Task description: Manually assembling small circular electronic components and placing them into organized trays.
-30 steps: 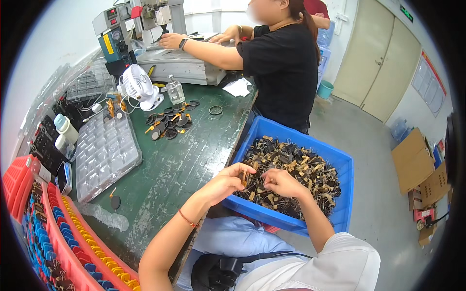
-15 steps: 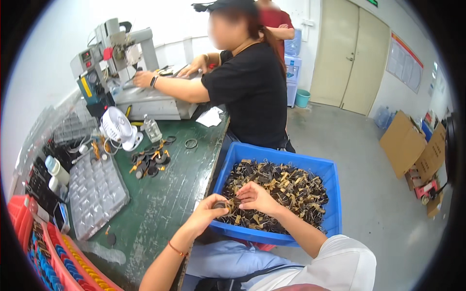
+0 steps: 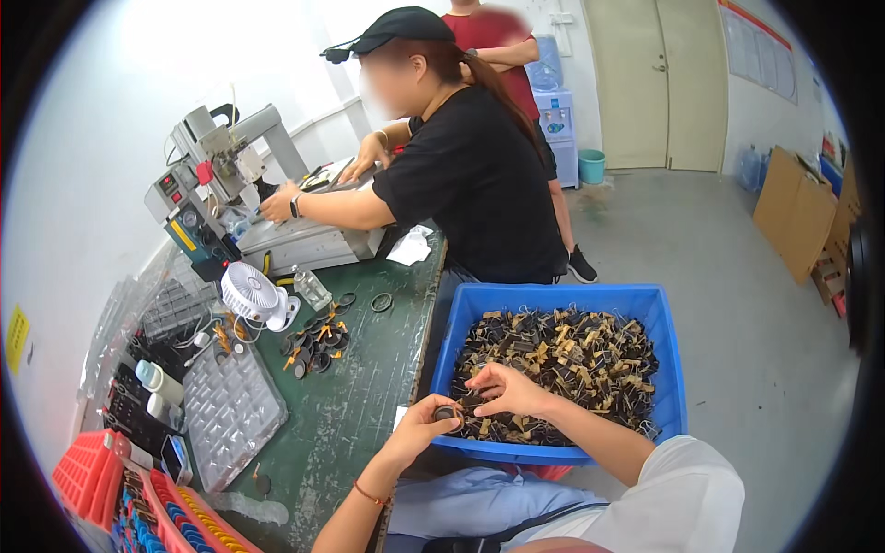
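My left hand [image 3: 417,433] is closed round a small dark round disc part [image 3: 445,414] with an orange-brown strip at its edge, held at the near left corner of a blue bin [image 3: 675,396]. Beside it, my right hand [image 3: 514,392] has its fingers curled in toward the disc. A small dark piece seems to sit at those fingertips, too small to make out. Below both hands the bin is heaped with small black and gold pieces with thin wire loops, like binder clips [image 3: 572,355].
On the green table [image 3: 359,405] lie a pile of similar discs [image 3: 318,346], a clear tray [image 3: 235,410], a white fan [image 3: 253,293] and a glass bottle [image 3: 312,288]. Red racks [image 3: 90,470] stand at the near left. A co-worker [image 3: 479,184] works at a bench machine; another person [image 3: 493,51] stands behind.
The view has shifted, so the scene sits further right. My hands stay together over the bin corner, the disc still in the left. The right hand's fingers are a little more curled.
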A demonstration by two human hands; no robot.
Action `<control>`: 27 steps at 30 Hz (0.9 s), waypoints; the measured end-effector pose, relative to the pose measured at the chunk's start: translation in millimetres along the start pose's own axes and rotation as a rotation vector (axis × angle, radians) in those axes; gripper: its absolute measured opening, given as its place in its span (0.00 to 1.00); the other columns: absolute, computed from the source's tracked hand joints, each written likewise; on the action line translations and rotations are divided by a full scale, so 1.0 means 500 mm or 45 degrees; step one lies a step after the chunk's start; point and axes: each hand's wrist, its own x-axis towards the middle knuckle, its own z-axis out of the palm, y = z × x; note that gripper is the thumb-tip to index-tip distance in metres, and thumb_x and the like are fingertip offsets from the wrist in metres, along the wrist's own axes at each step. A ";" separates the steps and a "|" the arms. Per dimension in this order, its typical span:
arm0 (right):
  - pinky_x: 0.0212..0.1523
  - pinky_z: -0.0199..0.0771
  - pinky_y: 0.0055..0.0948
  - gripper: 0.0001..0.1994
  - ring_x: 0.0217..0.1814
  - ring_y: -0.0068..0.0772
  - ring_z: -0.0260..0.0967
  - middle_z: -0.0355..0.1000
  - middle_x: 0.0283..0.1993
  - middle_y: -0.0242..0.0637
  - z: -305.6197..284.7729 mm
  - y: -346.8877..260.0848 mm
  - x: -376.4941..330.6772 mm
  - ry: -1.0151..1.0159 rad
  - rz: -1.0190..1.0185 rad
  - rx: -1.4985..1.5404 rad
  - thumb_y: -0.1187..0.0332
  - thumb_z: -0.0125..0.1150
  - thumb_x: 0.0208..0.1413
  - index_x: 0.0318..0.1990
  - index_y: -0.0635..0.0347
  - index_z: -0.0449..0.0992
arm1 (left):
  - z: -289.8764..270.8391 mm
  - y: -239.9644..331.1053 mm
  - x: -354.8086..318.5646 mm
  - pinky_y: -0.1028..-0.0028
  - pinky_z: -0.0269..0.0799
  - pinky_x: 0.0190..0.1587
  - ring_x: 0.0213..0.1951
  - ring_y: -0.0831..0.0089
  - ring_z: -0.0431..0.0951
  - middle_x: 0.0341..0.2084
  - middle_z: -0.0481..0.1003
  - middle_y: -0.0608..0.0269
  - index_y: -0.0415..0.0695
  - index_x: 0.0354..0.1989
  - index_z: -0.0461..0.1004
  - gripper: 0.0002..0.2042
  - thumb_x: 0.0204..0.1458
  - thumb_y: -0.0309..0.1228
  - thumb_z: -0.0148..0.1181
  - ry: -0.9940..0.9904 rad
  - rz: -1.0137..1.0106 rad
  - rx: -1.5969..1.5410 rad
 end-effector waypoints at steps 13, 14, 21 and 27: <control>0.43 0.68 0.24 0.24 0.41 0.25 0.67 0.69 0.37 0.36 0.001 -0.015 -0.008 0.184 -0.007 0.010 0.65 0.75 0.36 0.39 0.65 0.69 | -0.006 -0.012 0.004 0.81 0.67 0.43 0.38 0.81 0.70 0.34 0.70 0.68 0.41 0.39 0.67 0.09 0.51 0.17 0.54 0.060 0.072 0.024; 0.43 0.68 0.23 0.23 0.40 0.25 0.66 0.69 0.36 0.35 0.004 -0.019 -0.010 0.180 0.004 0.079 0.66 0.75 0.36 0.39 0.64 0.69 | -0.006 -0.014 0.005 0.81 0.67 0.43 0.38 0.81 0.70 0.35 0.70 0.68 0.41 0.39 0.67 0.09 0.50 0.17 0.54 0.080 0.082 -0.005; 0.44 0.69 0.25 0.16 0.43 0.26 0.69 0.70 0.38 0.36 0.030 -0.018 -0.020 0.101 0.042 0.334 0.72 0.69 0.43 0.37 0.61 0.67 | -0.003 0.000 0.000 0.78 0.69 0.44 0.39 0.79 0.71 0.36 0.70 0.64 0.39 0.39 0.66 0.09 0.50 0.17 0.54 0.018 0.043 -0.036; 0.43 0.72 0.24 0.13 0.44 0.26 0.70 0.70 0.38 0.36 0.036 -0.027 -0.021 0.151 0.075 0.394 0.77 0.67 0.44 0.32 0.59 0.65 | -0.007 0.005 -0.004 0.79 0.68 0.44 0.38 0.79 0.71 0.36 0.70 0.64 0.39 0.38 0.66 0.09 0.50 0.16 0.55 0.035 0.057 -0.112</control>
